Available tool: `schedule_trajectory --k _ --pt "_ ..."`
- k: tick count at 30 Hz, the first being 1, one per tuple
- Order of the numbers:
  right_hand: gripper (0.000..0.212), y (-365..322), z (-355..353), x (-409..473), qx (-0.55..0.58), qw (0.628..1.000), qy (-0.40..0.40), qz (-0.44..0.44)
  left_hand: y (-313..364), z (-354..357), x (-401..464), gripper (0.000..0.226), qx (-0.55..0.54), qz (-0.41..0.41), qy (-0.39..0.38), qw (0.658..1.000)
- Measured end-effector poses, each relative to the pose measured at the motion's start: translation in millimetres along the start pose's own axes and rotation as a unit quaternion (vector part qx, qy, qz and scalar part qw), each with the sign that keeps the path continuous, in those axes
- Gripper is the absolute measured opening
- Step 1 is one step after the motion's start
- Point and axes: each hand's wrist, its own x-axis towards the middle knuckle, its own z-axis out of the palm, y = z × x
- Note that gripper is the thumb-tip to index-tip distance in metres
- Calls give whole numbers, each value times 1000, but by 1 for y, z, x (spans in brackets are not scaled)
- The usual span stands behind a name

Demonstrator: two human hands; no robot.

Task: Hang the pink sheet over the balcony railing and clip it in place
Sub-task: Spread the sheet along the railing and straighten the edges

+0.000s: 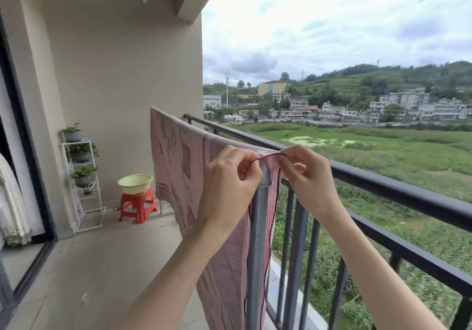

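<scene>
Here we pinch the sheet's (178,166) hem with left hand (229,178) and right hand (304,173); it looks light, limp, best held along the edge.

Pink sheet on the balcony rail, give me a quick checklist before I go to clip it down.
1. Sheet draped over a bar: ok. The pink sheet hangs over a rod beside the black railing, falling on the balcony side.
2. Near edge held: ok. Left hand and right hand both pinch the dark hem at the top of the grey post.
3. Edge pulled flat: not ok. The hem is bunched between the hands.
4. Far end seated: cannot tell. It looks draped, but the far corner is too small to judge.
5. Clip within reach: not ok. No clip is visible.
6. Free hand for clipping: not ok. Both hands are busy.
</scene>
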Motion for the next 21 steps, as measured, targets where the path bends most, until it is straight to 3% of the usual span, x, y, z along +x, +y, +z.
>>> schedule_trajectory --k 10,15,18,21 --pt "4 10 17 -31 26 999 30 28 -9 15 -36 22 5 -32 -19 999" --pt "6 23 20 -60 -6 996 -31 77 -15 21 -57 12 -17 -56 -26 998" --pt "25 32 24 -77 -37 992 -75 97 -17 20 -60 8 -15 -54 -19 998" --pt "22 36 24 -81 -32 995 -14 93 -18 17 -57 12 -33 -49 10 998"
